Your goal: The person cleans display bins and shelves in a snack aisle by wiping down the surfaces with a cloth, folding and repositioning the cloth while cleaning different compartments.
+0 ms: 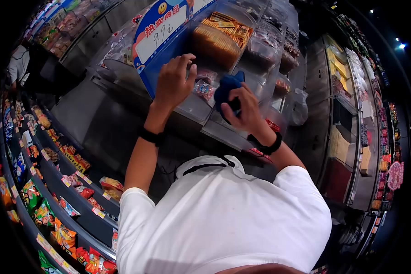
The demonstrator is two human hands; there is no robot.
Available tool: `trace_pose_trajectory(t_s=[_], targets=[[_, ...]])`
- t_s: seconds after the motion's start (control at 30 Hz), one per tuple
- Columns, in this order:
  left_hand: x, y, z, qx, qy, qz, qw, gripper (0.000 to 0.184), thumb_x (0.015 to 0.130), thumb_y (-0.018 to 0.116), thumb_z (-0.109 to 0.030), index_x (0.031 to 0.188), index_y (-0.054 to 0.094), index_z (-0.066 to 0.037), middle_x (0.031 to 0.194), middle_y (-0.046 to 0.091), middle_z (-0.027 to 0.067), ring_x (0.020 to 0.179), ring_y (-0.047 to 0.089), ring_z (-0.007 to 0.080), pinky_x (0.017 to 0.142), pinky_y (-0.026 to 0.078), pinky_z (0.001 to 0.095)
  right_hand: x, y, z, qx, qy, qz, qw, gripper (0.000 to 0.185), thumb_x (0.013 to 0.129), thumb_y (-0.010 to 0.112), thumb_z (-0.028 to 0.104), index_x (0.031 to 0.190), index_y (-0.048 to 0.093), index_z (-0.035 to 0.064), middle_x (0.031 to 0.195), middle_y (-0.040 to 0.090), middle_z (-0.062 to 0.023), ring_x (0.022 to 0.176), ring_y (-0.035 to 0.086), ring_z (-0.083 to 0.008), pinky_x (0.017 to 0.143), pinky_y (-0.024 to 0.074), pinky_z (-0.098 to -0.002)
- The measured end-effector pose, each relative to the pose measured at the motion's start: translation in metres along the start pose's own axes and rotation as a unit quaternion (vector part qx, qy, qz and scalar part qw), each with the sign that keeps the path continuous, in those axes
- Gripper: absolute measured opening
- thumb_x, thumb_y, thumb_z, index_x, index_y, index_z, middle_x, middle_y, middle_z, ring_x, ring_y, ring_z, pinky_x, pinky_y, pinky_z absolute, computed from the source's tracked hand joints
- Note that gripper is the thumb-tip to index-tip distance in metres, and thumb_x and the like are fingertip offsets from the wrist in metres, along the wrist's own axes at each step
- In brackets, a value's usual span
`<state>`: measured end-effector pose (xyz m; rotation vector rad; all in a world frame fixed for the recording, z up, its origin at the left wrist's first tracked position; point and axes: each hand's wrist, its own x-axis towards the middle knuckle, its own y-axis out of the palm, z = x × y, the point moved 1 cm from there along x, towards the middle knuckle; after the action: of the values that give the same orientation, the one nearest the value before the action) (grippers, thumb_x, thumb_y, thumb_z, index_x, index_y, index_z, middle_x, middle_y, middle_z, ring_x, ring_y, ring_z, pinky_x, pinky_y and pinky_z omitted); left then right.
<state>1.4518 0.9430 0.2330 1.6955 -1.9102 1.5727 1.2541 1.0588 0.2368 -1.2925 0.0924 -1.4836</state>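
A dark blue cloth (227, 91) is bunched in my right hand (245, 107), over the front of the clear display bins. My left hand (174, 81) is raised beside the blue price sign (162, 32), its fingers apart and slightly curled, holding nothing. Between the two hands lie small pink and white packets (204, 87) in a bin. Behind them a clear bin (223, 39) holds rows of orange-brown packaged snacks. Dark bands circle both wrists.
Curved shelves (73, 182) with bagged snacks run along the left. More clear bins (265, 45) stand behind and right. A clear plastic bag (299, 107) hangs at their right side. Tall display shelving (347, 123) lines the right. Another person (19, 64) is at the far left.
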Motion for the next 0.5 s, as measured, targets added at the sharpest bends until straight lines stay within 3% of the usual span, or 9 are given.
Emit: trace_pose_trajectory(t_s=[0.03,0.07,0.13,0.2,0.23,0.3,0.4,0.5], targets=[[0.008,0.004,0.000,-0.003,0.003,0.000,1.000,0.021,0.095,0.055,-0.020,0.111,0.056,-0.007,0.095,0.067,0.0111,0.091,0.065,0.0291,0.081,0.048,0.0456,0.003,0.007,0.000,0.015,-0.075,0.025,0.997,0.018,0.091,0.062,0.020,0.099,0.056,0.0061,0.084,0.055,-0.0111,0.086,0.055,-0.0334,0.091,0.0435,-0.0432],[0.017,0.008,0.003,0.013,-0.038,0.039,0.998,0.025,0.098,0.051,-0.026,0.111,0.058,-0.006,0.093,0.068,0.0127,0.089,0.065,0.0327,0.079,0.049,0.0456,0.004,0.016,-0.004,0.013,-0.074,0.022,0.997,0.018,0.091,0.062,0.020,0.099,0.056,0.0061,0.084,0.055,-0.0111,0.086,0.055,-0.0334,0.091,0.0435,-0.0432],[0.026,0.017,0.014,0.032,-0.079,0.078,0.993,0.031,0.101,0.047,-0.032,0.111,0.059,-0.006,0.091,0.068,0.0143,0.086,0.066,0.0363,0.076,0.051,0.0457,-0.003,0.040,-0.021,0.004,0.004,0.161,0.987,0.017,0.092,0.060,0.015,0.104,0.053,0.0065,0.097,0.057,-0.0114,0.094,0.057,-0.0319,0.110,0.0301,-0.0515],[0.022,0.032,0.033,0.098,-0.162,0.173,0.967,0.047,0.102,0.037,-0.045,0.110,0.062,-0.006,0.094,0.070,0.0170,0.087,0.067,0.0390,0.076,0.052,0.0480,-0.012,0.054,-0.054,0.009,-0.014,0.150,0.989,0.018,0.092,0.060,0.019,0.104,0.054,0.0069,0.092,0.056,-0.0121,0.094,0.057,-0.0325,0.107,0.0333,-0.0509],[0.023,0.030,0.032,0.100,-0.163,0.176,0.966,0.047,0.102,0.037,-0.045,0.110,0.062,-0.006,0.094,0.070,0.0170,0.087,0.067,0.0390,0.076,0.052,0.0480,-0.014,0.059,-0.067,0.014,-0.031,0.141,0.989,0.019,0.093,0.059,0.022,0.104,0.054,0.0073,0.087,0.054,-0.0128,0.093,0.056,-0.0331,0.103,0.0364,-0.0503],[0.022,0.030,0.029,0.159,-0.243,0.296,0.910,0.056,0.101,0.033,-0.054,0.109,0.065,-0.009,0.103,0.070,0.0177,0.097,0.066,0.0392,0.083,0.051,0.0481,-0.015,0.069,-0.088,0.024,-0.037,0.138,0.989,0.019,0.090,0.061,0.021,0.103,0.055,0.0070,0.087,0.055,-0.0132,0.092,0.056,-0.0335,0.102,0.0378,-0.0486],[0.021,0.036,0.034,0.167,-0.260,0.310,0.899,0.058,0.098,0.035,-0.058,0.109,0.066,-0.011,0.103,0.070,0.0171,0.101,0.065,0.0389,0.088,0.049,0.0484,-0.002,0.070,-0.114,-0.034,-0.114,0.078,0.990,0.020,0.085,0.062,0.017,0.100,0.057,0.0064,0.092,0.058,-0.0136,0.094,0.057,-0.0334,0.095,0.0427,-0.0435],[0.023,0.036,0.034,0.168,-0.276,0.334,0.886,0.057,0.098,0.036,-0.058,0.109,0.066,-0.011,0.103,0.071,0.0162,0.104,0.065,0.0378,0.090,0.048,0.0476,0.018,0.060,-0.158,-0.054,-0.091,0.102,0.989,0.018,0.088,0.057,0.018,0.102,0.056,0.0051,0.095,0.059,-0.0150,0.097,0.058,-0.0340,0.090,0.0434,-0.0437]])
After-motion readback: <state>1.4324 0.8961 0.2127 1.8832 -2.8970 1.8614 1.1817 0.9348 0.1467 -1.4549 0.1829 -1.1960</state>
